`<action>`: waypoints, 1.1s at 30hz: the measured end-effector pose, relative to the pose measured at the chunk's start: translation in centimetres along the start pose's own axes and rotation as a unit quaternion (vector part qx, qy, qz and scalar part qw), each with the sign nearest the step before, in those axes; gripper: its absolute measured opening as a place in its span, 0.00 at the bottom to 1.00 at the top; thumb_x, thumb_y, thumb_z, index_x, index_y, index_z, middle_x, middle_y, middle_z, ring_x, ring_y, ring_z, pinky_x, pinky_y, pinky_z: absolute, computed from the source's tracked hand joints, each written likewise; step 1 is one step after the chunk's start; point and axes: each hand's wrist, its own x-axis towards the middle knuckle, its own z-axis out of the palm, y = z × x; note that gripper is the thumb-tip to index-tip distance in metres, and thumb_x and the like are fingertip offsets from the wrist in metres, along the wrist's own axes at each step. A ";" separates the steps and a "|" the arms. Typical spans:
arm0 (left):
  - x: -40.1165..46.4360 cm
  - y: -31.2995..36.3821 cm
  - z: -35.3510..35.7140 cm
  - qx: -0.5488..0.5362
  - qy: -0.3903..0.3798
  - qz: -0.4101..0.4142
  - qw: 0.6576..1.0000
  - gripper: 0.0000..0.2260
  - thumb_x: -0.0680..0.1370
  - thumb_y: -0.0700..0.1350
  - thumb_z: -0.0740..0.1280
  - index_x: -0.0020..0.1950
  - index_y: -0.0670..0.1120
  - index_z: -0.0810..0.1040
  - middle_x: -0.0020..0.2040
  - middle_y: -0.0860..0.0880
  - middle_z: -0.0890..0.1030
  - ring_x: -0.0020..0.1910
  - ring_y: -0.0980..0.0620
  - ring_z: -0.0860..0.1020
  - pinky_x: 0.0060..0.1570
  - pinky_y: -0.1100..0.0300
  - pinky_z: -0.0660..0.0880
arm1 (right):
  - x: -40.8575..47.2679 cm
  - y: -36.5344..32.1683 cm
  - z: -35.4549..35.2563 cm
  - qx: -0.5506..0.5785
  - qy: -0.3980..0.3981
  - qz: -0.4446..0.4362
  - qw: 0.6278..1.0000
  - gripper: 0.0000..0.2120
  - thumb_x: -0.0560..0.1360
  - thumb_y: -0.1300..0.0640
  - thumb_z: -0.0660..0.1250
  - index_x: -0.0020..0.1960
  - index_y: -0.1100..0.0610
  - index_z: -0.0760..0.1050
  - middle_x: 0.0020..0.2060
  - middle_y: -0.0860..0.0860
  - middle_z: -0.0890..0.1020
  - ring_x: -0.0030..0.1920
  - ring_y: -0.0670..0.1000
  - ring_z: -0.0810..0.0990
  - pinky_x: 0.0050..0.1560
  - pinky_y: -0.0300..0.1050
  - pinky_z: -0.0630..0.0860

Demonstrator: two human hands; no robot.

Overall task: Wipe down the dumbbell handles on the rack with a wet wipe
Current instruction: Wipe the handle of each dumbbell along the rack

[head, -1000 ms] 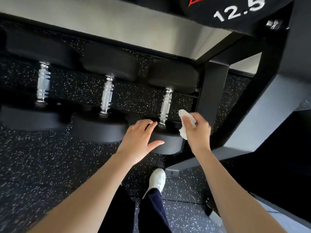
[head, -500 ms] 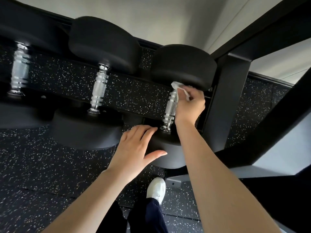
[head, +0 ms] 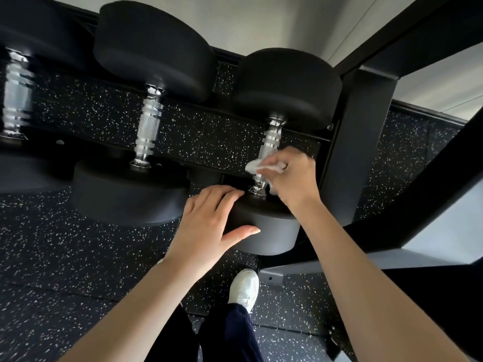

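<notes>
The wet wipe (head: 257, 167) is wrapped on the lower part of the chrome handle (head: 269, 150) of the rightmost dumbbell (head: 283, 92). The right hand (head: 292, 176) grasps the wipe around this handle. Just beside the handle, the left hand (head: 209, 220) lies flat with relaxed fingers on the near head (head: 269, 231) of the same dumbbell. The rack post (head: 358, 142) stands close to the right of the handle.
</notes>
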 end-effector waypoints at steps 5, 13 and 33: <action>0.0 0.1 0.1 -0.002 0.003 -0.001 1.000 0.28 0.75 0.66 0.55 0.64 0.47 0.72 0.60 0.51 0.74 0.61 0.51 0.70 0.59 0.55 0.64 | -1.6 1.2 -0.4 0.000 -0.102 0.059 0.993 0.04 0.66 0.59 0.77 0.39 0.54 0.83 0.41 0.49 0.82 0.41 0.45 0.78 0.35 0.24 0.69; 0.0 0.1 0.0 0.004 -0.002 -0.003 1.000 0.28 0.75 0.66 0.54 0.64 0.47 0.72 0.61 0.51 0.74 0.61 0.52 0.70 0.59 0.55 0.64 | -1.4 1.8 -1.8 0.019 -0.135 0.098 0.986 0.04 0.67 0.60 0.77 0.39 0.58 0.82 0.32 0.42 0.79 0.34 0.38 0.76 0.32 0.22 0.69; -0.1 0.2 0.1 -0.010 0.004 -0.004 1.000 0.27 0.75 0.66 0.55 0.63 0.47 0.73 0.61 0.51 0.74 0.61 0.50 0.71 0.58 0.55 0.64 | 0.7 0.9 -0.1 0.299 0.094 0.236 0.920 0.07 0.68 0.59 0.75 0.34 0.56 0.78 0.34 0.54 0.82 0.36 0.46 0.81 0.37 0.31 0.74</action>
